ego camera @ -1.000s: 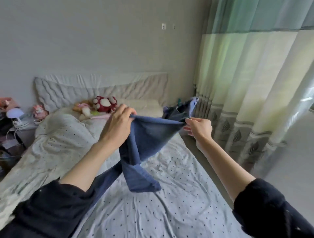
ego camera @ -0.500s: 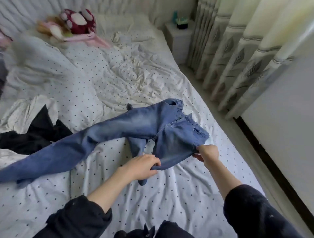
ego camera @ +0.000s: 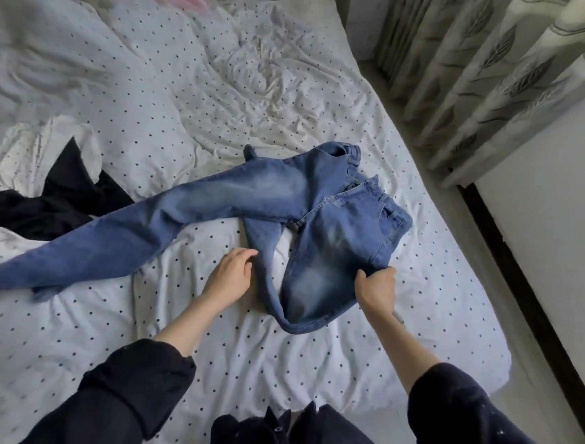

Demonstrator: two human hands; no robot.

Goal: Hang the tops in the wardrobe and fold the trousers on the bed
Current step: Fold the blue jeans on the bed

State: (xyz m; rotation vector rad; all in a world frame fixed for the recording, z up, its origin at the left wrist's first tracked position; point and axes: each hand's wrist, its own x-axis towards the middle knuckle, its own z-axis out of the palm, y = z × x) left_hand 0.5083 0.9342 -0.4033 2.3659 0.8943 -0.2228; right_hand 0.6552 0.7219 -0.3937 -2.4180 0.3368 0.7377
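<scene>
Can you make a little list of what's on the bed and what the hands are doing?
bed: white sheet with black dots, wrinkled
jeans: blue jeans lying on the sheet, one leg stretched out to the left, not folded yet
right hand: right hand grips the jeans' edge
left hand: left hand touches the near leg; grip unclear
other clothes: black garment on white cloth at the left
beside the bed: leaf-patterned curtain

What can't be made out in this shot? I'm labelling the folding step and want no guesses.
- Jeans: the far leg's hem is cut off by the head view's left edge.
- Jeans' second leg: bunched under the seat, so its lie is hidden.
- Left hand: fingertips sit behind denim; its grip is unclear.
- Black garment: crumpled and cut off by the left edge; type unknown.
- Pink object: blurred, cropped by the top edge.
</scene>
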